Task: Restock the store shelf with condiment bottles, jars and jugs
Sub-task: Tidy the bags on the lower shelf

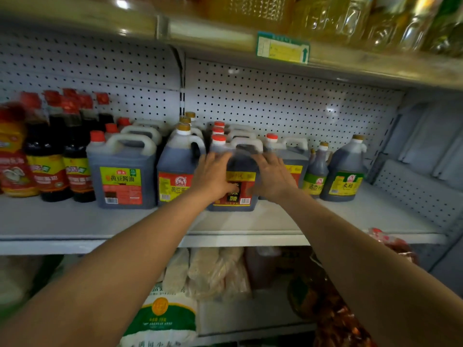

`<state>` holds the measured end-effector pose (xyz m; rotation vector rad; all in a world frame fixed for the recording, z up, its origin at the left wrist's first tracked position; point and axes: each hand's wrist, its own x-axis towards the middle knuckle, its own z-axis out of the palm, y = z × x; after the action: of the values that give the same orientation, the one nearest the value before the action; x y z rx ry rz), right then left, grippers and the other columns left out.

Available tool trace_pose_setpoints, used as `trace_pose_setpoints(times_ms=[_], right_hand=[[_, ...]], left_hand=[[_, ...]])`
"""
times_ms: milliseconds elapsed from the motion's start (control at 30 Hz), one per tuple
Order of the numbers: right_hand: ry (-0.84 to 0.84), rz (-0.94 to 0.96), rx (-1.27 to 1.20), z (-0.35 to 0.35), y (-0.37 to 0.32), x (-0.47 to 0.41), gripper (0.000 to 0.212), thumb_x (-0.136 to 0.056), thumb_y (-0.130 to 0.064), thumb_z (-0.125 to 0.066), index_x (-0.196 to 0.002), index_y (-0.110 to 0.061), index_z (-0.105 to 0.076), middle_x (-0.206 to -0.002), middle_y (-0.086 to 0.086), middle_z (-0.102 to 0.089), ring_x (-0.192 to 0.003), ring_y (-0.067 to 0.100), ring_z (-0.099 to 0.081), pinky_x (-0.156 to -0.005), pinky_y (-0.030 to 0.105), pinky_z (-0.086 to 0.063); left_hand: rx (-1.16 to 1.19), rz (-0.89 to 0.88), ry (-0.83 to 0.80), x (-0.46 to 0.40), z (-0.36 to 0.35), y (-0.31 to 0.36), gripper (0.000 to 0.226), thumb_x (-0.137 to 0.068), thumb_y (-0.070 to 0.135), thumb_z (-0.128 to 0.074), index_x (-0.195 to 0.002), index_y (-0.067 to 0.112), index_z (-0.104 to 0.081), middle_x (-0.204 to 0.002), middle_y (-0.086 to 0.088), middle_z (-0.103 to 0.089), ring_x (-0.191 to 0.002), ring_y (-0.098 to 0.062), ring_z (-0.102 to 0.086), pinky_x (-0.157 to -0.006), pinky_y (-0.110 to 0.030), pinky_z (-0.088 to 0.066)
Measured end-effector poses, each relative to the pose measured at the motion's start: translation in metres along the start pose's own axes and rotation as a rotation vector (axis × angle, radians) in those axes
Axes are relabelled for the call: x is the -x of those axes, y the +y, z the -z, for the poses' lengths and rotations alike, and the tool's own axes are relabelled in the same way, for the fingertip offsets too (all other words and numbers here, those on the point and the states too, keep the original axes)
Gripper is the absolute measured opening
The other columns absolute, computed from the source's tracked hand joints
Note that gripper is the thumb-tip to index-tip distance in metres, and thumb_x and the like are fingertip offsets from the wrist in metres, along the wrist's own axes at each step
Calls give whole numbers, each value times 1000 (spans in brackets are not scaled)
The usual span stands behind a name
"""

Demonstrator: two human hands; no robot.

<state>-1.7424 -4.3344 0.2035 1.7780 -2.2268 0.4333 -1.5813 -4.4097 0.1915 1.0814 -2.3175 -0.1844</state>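
A dark vinegar jug (238, 171) with a red cap and white handle stands at the front of the white middle shelf (250, 221), centre. My left hand (213, 175) lies flat on its left front, fingers straight. My right hand (271, 177) lies flat on its right front, fingers spread. More jugs of the same kind stand in a row behind it. To its left stand a round-shouldered dark jug (176, 171) and a square soy sauce jug (122, 171). To its right sits another square jug (292, 159), partly hidden by my right hand.
Tall dark bottles (57, 156) with red caps fill the shelf's left end. Two smaller vinegar jugs (344, 169) stand at the right, with bare shelf beyond. Oil jugs (350, 18) sit on the top shelf. Bagged goods (160, 319) lie on the shelf below.
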Motion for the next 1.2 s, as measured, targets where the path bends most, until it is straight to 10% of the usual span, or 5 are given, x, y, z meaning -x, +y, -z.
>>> trace_pose_setpoints(times_ms=[467,1200], right_hand=[[-371,-280,-111,-70,-134,156,87,-70,-34,-86,-145,-24,-42,-136,12,-47,-124,35,-52,-100,40,-48],[-763,-135,-159,-289,-236,302,72,-86,-34,-73,-148,-24,-36,-152,7,-30,-139,33,-35,-108,41,-39]], left_hand=[[41,39,-364,173,-9,-141,76,-73,40,-84,-138,27,-47,-137,-5,-38,-131,-29,-33,-104,-38,-40],[-70,340,-709,421,-94,-288,72,-73,50,-79,-138,31,-52,-150,-8,-37,-139,-32,-32,-114,-37,-27]])
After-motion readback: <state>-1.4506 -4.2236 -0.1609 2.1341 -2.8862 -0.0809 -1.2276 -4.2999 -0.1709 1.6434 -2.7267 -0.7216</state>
